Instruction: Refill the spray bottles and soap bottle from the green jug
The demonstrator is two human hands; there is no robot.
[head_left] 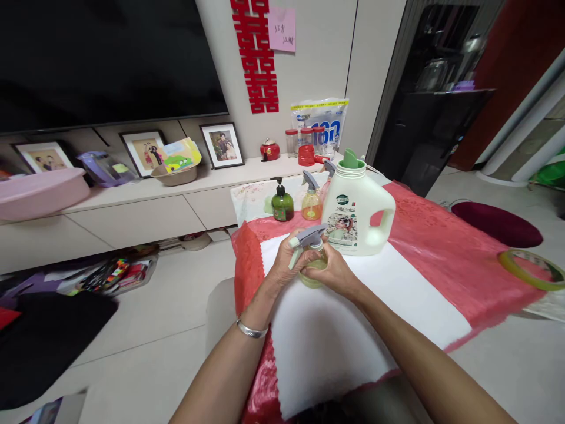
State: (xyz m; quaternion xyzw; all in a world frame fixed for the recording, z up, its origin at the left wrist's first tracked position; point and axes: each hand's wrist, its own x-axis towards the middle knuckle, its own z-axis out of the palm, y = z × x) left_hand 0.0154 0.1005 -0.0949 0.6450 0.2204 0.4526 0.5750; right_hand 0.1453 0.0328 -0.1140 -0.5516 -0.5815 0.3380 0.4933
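Yellowish translucent spray bottle (312, 282), grey trigger head (311, 237) already in place, tightness unclear, stood in front of the pale-green handled plastic jug (353, 206); left hand (286, 262) and right hand (334, 271) closed around it.

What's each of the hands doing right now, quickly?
Left hand: closed, holding the spray bottle.
Right hand: closed, holding the same spray bottle.

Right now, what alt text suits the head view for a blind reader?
A person's left hand and right hand hold a spray bottle with a grey trigger head over a white cloth on a red-covered table. Beyond them stand a pale-green jug, a green pump bottle and another spray bottle.
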